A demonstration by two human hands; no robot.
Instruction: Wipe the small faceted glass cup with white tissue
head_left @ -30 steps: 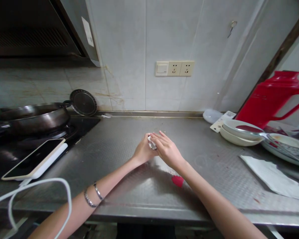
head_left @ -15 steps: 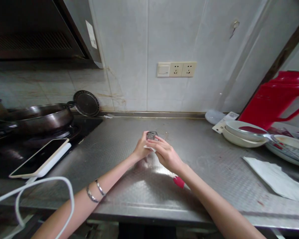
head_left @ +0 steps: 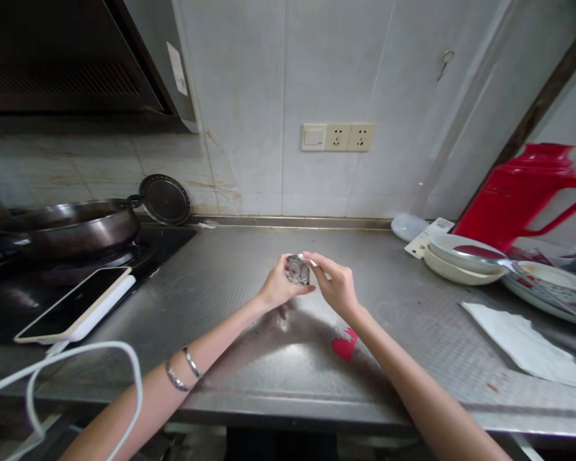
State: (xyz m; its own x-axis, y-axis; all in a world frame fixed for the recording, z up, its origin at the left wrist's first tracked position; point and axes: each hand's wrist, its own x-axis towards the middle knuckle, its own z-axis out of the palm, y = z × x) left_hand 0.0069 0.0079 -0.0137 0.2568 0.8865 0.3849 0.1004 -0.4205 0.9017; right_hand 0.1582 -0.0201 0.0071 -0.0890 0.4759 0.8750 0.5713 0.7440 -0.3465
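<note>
Above the middle of the steel counter, my left hand [head_left: 277, 286] is closed around a small, clear, glass-like block or jar [head_left: 297, 270]; its exact kind I cannot make out. My right hand [head_left: 336, 282] is just to the right, its thumb and fingers pinching a small white piece of tissue [head_left: 309, 258] at the glass's upper edge. Most of the tissue is hidden by the fingers. Below my right wrist, a jagged red scrap [head_left: 344, 346] lies on the counter [head_left: 249, 378].
At left, a phone [head_left: 74, 307] with a white cable lies by the stove, near a steel pan [head_left: 72, 227] and an upright round lid [head_left: 164, 200]. On the right are stacked bowls [head_left: 461, 272], a red thermos jug [head_left: 513, 198] and a folded white paper towel [head_left: 528, 342].
My right hand has shifted right and off the front of the glass, taking the white tissue to its upper edge. More of the glass shows in my left hand.
</note>
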